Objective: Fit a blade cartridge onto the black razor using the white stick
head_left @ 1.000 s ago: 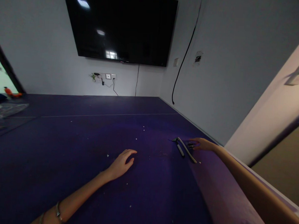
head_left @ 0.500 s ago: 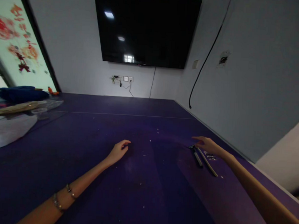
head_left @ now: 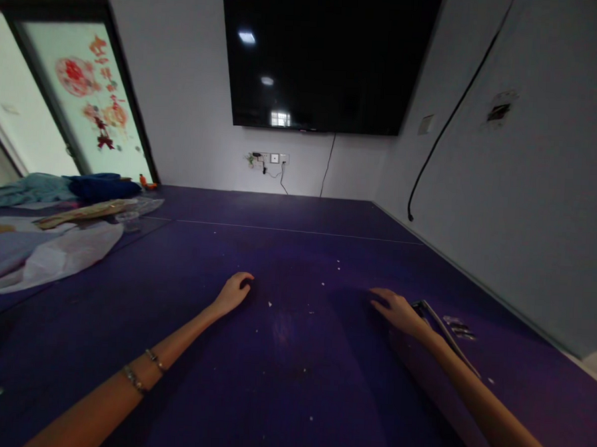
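My left hand [head_left: 232, 293] rests low over the purple tabletop [head_left: 282, 343], left of the middle. Its fingers bend loosely, with a gap to the thumb and nothing held. To the right, my right hand [head_left: 396, 312] hovers palm down with fingers apart, also holding nothing. Just beside its wrist lies a dark, slim tool [head_left: 419, 306], mostly hidden behind the hand and forearm. A thin pale curved strip [head_left: 450, 337] lies alongside, partly covered by the forearm. Further right are several small dark, shiny pieces [head_left: 459, 327], too small to name.
At the left lie a clear plastic bag [head_left: 81, 255], blue cloth [head_left: 103, 186] and a small orange object [head_left: 145, 182]. A television [head_left: 327, 58] hangs on the far wall. A black cable [head_left: 448, 124] dangles down the right wall. Tiny white scraps dot the tabletop.
My right hand has moved left, away from the dark tool and pale strip. The left hand has barely moved. The view has turned left, showing more of the cloth and door.
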Demonstrator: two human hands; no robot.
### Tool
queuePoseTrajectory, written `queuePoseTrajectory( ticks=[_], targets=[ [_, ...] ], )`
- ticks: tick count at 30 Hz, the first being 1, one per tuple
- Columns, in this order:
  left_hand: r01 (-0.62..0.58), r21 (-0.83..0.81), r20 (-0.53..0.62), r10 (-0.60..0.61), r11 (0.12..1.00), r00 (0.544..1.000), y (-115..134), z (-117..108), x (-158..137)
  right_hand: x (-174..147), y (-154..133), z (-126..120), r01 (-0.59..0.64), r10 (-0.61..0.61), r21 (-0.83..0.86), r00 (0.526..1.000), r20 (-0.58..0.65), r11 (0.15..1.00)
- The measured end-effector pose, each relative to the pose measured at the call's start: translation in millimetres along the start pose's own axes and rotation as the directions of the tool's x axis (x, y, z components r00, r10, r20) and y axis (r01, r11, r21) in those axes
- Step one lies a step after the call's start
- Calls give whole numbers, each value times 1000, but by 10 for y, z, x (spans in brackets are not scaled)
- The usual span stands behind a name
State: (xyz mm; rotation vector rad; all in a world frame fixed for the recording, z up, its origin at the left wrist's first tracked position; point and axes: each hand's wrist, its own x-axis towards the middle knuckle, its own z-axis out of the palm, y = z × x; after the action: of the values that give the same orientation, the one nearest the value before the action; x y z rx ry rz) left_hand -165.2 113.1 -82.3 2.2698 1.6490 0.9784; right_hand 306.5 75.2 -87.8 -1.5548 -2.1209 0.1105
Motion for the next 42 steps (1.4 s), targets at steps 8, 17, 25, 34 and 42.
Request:
queuePoseTrajectory(
  ticks=[8, 17, 25, 34, 42],
  targets=[
    [-73, 189, 65, 61, 979, 996, -75, 153, 98, -184, -67, 264, -59, 51, -149, 997, -61, 987],
    [-104, 343, 142, 58, 933, 988, -10, 191, 95, -209, -143, 250, -66, 52, -172, 995, -82, 983],
    [-107, 347, 131, 65, 932, 989, -28, 198, 84, -222, -169, 233, -74, 62, -132, 994, -91, 988],
    [-95, 284, 134, 59, 954, 989, -64, 197, 76, -224, -166, 228, -63, 50, -147, 995, -90, 987],
    [-99, 320, 179, 42, 942, 983, 13, 139, 31, -232, -120, 262, -46, 30, -151, 994, -106, 987]
  ],
)
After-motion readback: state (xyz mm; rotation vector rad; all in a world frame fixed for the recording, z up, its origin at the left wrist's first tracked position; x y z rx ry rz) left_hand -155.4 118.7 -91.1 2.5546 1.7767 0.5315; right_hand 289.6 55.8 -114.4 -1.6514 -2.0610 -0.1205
